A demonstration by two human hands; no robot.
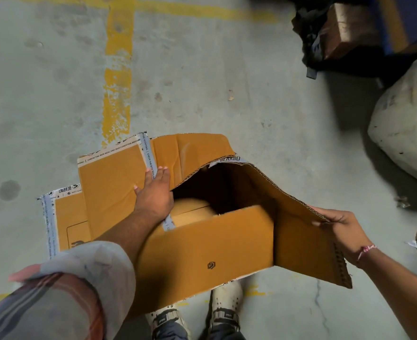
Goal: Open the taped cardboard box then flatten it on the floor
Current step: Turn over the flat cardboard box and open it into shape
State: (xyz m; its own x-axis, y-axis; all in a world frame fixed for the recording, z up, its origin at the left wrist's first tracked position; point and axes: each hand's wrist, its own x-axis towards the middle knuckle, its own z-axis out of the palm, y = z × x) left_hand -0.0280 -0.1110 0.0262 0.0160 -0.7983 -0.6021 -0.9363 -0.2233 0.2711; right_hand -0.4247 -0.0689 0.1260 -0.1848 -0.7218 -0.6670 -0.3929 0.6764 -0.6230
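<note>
A brown cardboard box (209, 244) with strips of white printed tape (148, 153) on its flap edges sits open above the grey floor, just ahead of my feet. Its left flaps are folded outward and lie nearly flat. My left hand (153, 192) rests palm down, fingers spread, on the left flap at the box's opening. My right hand (342, 229) pinches the edge of the right side panel, which is swung out to the right. The inside of the box is dark, with a curved inner flap showing.
Yellow painted lines (117, 77) cross the concrete floor beyond the box. A large white sack (406, 123) lies at the right, and dark bags and a brown parcel (344, 28) sit at the top right. My two white shoes (224, 307) stand under the box's near edge.
</note>
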